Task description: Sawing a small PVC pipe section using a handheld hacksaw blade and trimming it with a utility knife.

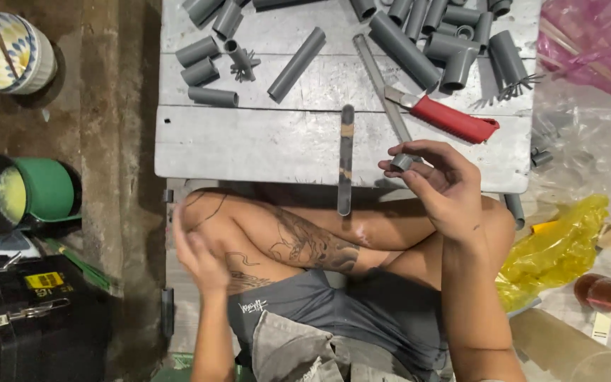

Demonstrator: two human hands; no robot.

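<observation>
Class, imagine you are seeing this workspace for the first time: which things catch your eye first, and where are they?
First comes the right hand at centre, pinching a short grey pipe ring in its fingers over the near edge of the grey board. Behind it lies a red-handled tool, with cut grey pipe pieces scattered along the board's far side. The blurred left hand is by the knee at lower left.

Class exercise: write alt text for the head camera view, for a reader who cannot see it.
A seated person's right hand holds a short grey pipe piece over a low grey board table strewn with cut grey pipe pieces, beside a red-handled saw. The left hand, blurred, is by the bare knee.
</observation>
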